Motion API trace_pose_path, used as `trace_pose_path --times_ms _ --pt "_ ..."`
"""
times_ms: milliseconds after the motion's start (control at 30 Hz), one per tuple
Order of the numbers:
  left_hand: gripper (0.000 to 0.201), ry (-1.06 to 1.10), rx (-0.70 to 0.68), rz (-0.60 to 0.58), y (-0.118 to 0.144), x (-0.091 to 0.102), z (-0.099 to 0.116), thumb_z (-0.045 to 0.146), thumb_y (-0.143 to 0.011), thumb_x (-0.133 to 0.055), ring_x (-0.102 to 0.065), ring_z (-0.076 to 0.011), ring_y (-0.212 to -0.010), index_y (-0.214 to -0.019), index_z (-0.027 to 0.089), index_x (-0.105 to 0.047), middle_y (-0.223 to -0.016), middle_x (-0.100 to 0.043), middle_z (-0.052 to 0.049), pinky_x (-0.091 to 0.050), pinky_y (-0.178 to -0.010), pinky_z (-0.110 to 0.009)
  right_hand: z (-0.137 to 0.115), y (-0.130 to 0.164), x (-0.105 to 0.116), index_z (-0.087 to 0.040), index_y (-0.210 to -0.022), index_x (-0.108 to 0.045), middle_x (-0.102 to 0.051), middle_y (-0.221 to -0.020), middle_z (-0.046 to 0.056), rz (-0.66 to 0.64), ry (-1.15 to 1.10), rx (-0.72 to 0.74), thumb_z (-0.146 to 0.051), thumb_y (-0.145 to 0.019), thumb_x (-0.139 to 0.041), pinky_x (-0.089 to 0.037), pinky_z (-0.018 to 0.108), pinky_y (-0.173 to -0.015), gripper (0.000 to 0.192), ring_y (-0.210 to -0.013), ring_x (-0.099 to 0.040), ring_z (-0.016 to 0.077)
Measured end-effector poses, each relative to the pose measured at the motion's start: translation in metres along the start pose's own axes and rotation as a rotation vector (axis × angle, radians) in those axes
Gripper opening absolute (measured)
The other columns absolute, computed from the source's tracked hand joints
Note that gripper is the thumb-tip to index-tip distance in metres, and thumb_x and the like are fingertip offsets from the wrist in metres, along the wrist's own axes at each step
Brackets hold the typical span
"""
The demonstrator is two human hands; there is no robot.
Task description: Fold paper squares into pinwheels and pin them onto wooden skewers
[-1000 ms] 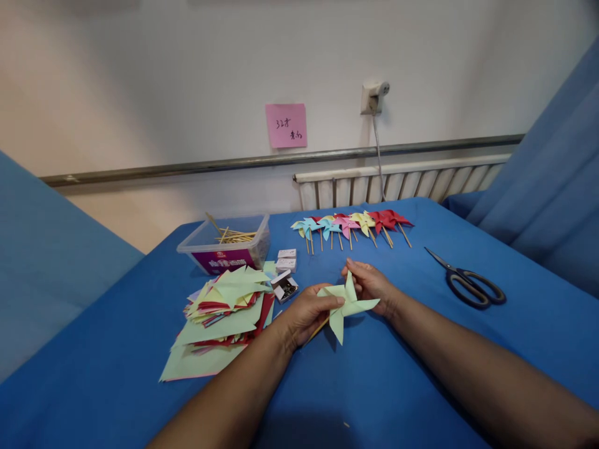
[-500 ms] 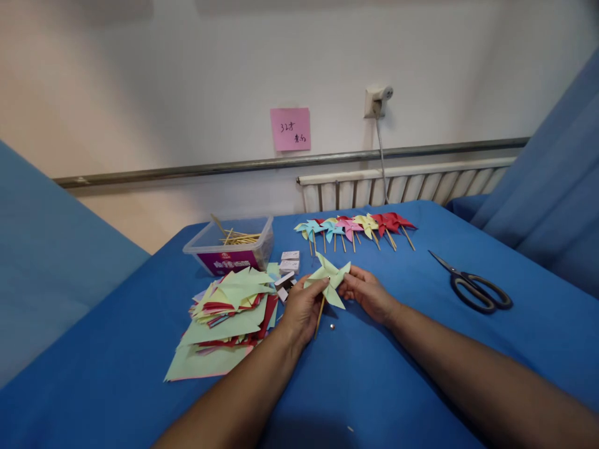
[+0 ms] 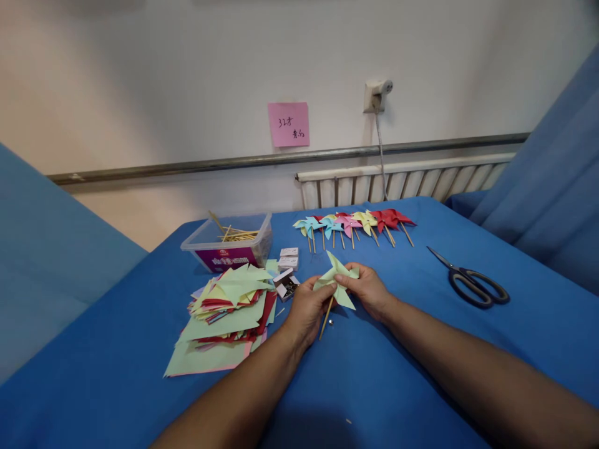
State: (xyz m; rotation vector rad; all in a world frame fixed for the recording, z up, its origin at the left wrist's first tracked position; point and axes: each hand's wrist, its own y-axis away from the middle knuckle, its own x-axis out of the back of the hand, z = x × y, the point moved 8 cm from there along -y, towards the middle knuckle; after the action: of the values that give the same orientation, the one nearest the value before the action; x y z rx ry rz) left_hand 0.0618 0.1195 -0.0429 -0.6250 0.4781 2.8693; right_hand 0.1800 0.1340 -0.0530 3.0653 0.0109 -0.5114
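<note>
A: Since the frame half a second back, the left hand (image 3: 306, 307) and right hand (image 3: 367, 288) have closed in; both pinch the green pinwheel (image 3: 337, 280) at frame centre, its stick (image 3: 326, 317) slanting down over the surface (image 3: 397, 374).

B: Containers: clear tub (image 3: 229, 247), upper left of centre, holds wooden sticks (image 3: 236, 234); small open box (image 3: 286, 285) holds dark pins.

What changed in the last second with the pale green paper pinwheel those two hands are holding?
The pale green paper pinwheel on its wooden stick was raised from lying flat and turned more upright, a little farther from the person. Both the left hand and the right hand kept hold of it. A small metal pin now shows on the blue tablecloth beneath. The stack of coloured paper sheets and the black scissors stayed put.
</note>
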Motion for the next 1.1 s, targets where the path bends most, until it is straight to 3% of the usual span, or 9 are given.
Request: trace_pose_path --times_ms 233,433,700,900,1100 --pt "0.022 -0.205 0.029 0.032 -0.003 0.005 -0.001 0.020 -0.065 -0.074 -0.062 -0.0112 -0.058 -0.085 0.012 -0.067 -0.071 -0.068 -0.005 -0.051 -0.057 -0.022 0.001 -0.006 0.008 -0.018 -0.077 -0.057 -0.057 -0.057 -0.005 0.031 0.009 -0.002 -0.044 -0.061 -0.081 -0.037 0.024 -0.051 0.039 -0.049 -0.047 0.0093" --pt "0.020 -0.150 0.002 0.063 0.001 0.003 0.002 0.015 -0.062 -0.075 -0.058 -0.0086 -0.053 -0.080 0.013 -0.066 -0.067 -0.065 -0.003 -0.051 -0.056 -0.021 0.002 -0.005 0.005 -0.017 -0.080 -0.058 -0.064 -0.064 -0.002 -0.032 -0.013 -0.053 -0.043 -0.061 -0.082 -0.042 0.026 -0.055 0.040 -0.054 -0.054 0.0115" --pt "0.019 -0.189 -0.012 0.025 0.001 0.002 0.004 0.026 -0.071 -0.072 -0.064 -0.0131 -0.062 -0.083 0.012 -0.067 -0.072 -0.069 -0.007 -0.052 -0.059 -0.023 0.001 -0.005 0.008 -0.017 -0.081 -0.059 -0.066 -0.069 0.001 -0.006 -0.099 -0.090 -0.041 -0.056 -0.085 -0.045 0.028 -0.059 0.044 -0.059 -0.059 0.0142" --pt "0.021 -0.157 -0.060 0.032 -0.002 0.005 0.008 0.027 -0.066 -0.075 -0.061 -0.0119 -0.058 -0.080 0.013 -0.066 -0.071 -0.068 -0.005 -0.048 -0.056 -0.022 -0.001 -0.004 0.009 -0.017 -0.078 -0.059 -0.066 -0.068 0.000 0.017 -0.131 -0.105 -0.039 -0.053 -0.087 -0.045 0.028 -0.059 0.043 -0.058 -0.059 0.0142" --pt "0.035 -0.150 -0.053 0.036 -0.004 0.008 0.011 0.047 -0.073 -0.069 -0.054 -0.0089 -0.050 -0.082 0.015 -0.060 -0.067 -0.063 -0.002 -0.039 -0.046 -0.020 0.000 -0.006 0.007 -0.016 -0.078 -0.060 -0.064 -0.066 0.000 -0.028 -0.063 -0.076 -0.041 -0.057 -0.085 -0.041 0.026 -0.055 0.041 -0.055 -0.055 0.0116"
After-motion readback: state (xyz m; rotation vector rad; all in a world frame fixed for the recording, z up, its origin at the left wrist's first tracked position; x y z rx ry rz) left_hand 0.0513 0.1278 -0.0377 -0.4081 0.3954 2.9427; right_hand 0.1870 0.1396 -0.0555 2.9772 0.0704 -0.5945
